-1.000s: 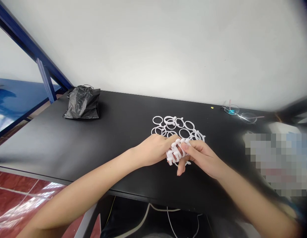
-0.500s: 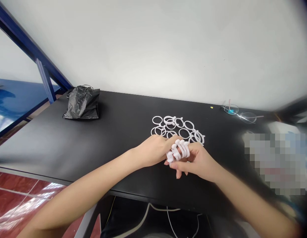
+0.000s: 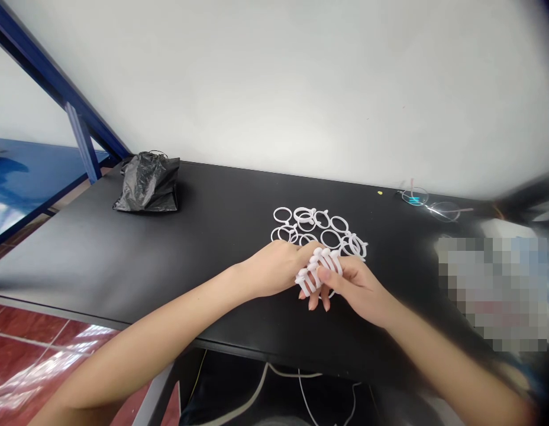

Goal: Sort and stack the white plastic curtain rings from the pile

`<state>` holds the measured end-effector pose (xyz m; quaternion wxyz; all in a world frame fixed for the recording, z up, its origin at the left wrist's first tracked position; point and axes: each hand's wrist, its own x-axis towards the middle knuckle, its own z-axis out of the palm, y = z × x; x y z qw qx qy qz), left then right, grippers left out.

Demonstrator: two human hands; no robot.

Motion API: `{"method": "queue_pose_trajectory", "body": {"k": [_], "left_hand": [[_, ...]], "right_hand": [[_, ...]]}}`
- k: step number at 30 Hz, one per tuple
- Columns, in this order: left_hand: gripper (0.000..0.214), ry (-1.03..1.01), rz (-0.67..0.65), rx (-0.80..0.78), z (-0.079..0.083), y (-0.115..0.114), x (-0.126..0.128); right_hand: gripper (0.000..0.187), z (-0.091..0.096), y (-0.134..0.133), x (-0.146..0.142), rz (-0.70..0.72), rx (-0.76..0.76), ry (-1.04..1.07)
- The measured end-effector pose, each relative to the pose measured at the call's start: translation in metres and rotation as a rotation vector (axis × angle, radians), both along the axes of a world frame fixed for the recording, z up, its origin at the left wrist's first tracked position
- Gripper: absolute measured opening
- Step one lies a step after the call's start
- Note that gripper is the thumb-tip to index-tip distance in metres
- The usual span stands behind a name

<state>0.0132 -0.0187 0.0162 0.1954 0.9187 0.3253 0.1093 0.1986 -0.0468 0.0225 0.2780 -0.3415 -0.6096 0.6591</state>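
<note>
Several white plastic rings with small round tabs, resembling curtain rings (image 3: 321, 266), are bunched in a row between my two hands above the table. My right hand (image 3: 363, 290) is closed on the bunch from the right, its thumb pressed on the tabs. From the left, my left hand (image 3: 278, 266) is closed against the same rings; its fingers are mostly hidden behind them. A few fingertips stick out below the bunch, and I cannot tell which hand they belong to. Just beyond my hands, more loose white rings (image 3: 330, 239) lie flat on the black table, some overlapping.
The black table (image 3: 221, 201) stands against a white wall. A black plastic bag (image 3: 148, 183) sits at the back left, and eyeglasses (image 3: 443, 211) lie at the back right. A blurred-out pale item (image 3: 491, 290) is at the right. Cables (image 3: 257, 390) hang below the front edge.
My right thumb has moved up onto the tabs of the bunched rings. The bunch has turned slightly, with its rings more spread out. The loose rings stay in place.
</note>
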Motion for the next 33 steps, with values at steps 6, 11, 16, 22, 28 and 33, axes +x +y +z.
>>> {"method": "queue_pose_trajectory", "body": {"k": [6, 11, 16, 22, 28, 33], "left_hand": [[0.015, -0.001, 0.007, 0.010, 0.001, 0.001, -0.002], [0.016, 0.055, -0.008, 0.022, 0.001, 0.000, -0.001], [0.035, -0.065, -0.048, -0.029, 0.000, -0.001, -0.002], [0.023, -0.014, -0.012, 0.042, 0.000, 0.000, -0.002], [0.026, 0.035, -0.017, 0.103, 0.001, 0.002, -0.004], [0.029, -0.011, -0.031, 0.163, -0.002, 0.002, -0.005]], "right_hand": [[0.043, 0.002, 0.001, 0.004, 0.048, 0.018, 0.017], [0.047, 0.003, 0.003, 0.006, 0.096, -0.055, 0.024], [0.049, 0.007, 0.004, 0.006, 0.100, -0.043, 0.002], [0.039, 0.007, 0.001, 0.006, 0.001, 0.026, -0.055], [0.031, 0.008, 0.005, 0.013, -0.056, 0.004, -0.071], [0.029, 0.006, 0.006, 0.011, -0.077, 0.018, -0.072]]}}
